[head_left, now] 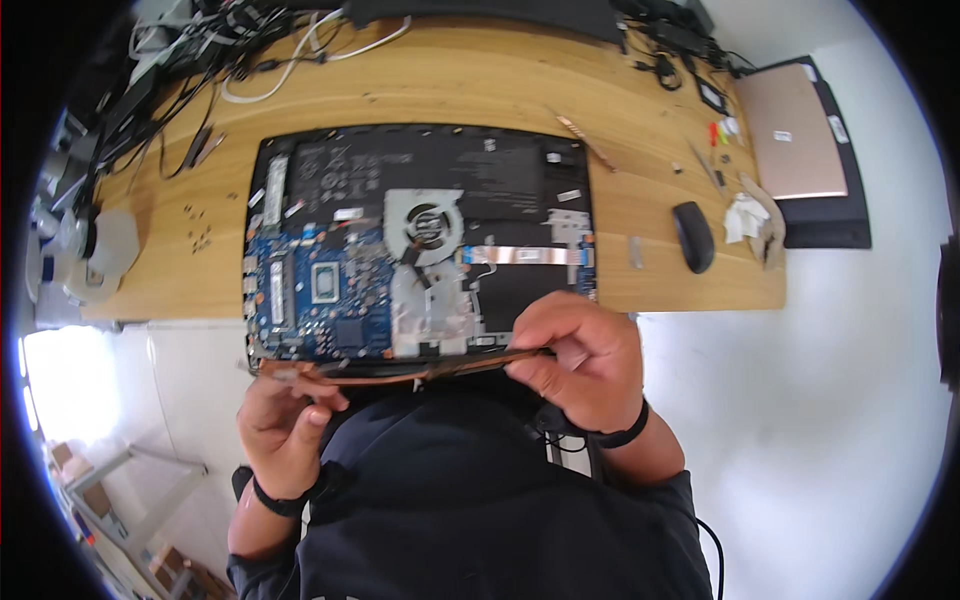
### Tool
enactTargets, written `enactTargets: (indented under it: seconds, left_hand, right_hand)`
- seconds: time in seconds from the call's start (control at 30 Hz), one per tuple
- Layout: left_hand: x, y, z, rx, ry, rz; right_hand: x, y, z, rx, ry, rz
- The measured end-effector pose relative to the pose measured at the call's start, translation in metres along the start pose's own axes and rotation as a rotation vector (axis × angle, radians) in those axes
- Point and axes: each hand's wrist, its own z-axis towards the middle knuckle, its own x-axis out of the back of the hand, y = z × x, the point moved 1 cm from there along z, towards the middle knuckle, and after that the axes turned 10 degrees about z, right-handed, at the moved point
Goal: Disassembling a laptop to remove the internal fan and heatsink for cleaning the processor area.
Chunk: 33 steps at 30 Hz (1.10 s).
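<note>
An opened laptop lies on the table with its insides facing up. Its blue circuit board with a bare processor chip fills the left part, and a cooling fan sits near the middle. Along the laptop's near edge I hold a long copper heat pipe crosswise. My left hand grips the pipe's wider left end, fingers curled beneath. With thumb and fingers pinched, my right hand has hold of the dark right end. A flat ribbon cable runs across the laptop's right half.
Right of the laptop are a black mouse, a crumpled white tissue and a slim metal tool. Small screws lie scattered to the left, near a translucent bottle. Cables tangle at the back left. A pinkish laptop rests far right.
</note>
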Motion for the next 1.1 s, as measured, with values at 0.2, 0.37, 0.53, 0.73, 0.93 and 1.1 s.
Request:
enactTargets:
  seconds: [0.2, 0.37, 0.53, 0.73, 0.93, 1.1]
  left_hand:
    - [0.016, -0.004, 0.006, -0.114, -0.014, 0.088]
    - [0.022, -0.009, 0.011, -0.091, 0.030, 0.080]
    - [0.018, -0.009, 0.015, -0.074, 0.017, 0.089]
    - [0.017, -0.011, 0.015, -0.087, 0.033, 0.117]
    - [0.018, -0.012, 0.016, -0.094, 0.059, 0.135]
    - [0.021, -0.011, 0.015, -0.097, 0.099, 0.175]
  right_hand:
    - [0.097, -0.041, -0.003, 0.214, 0.658, 0.013]
    - [0.185, -0.054, -0.029, 0.144, 0.886, -0.079]
    - [0.194, -0.061, -0.011, -0.018, 0.957, -0.281]
    - [0.187, -0.057, 0.052, -0.106, 0.893, -0.426]
    - [0.202, -0.040, 0.083, -0.141, 0.852, -0.483]
    - [0.194, -0.035, 0.094, -0.151, 0.755, -0.921]
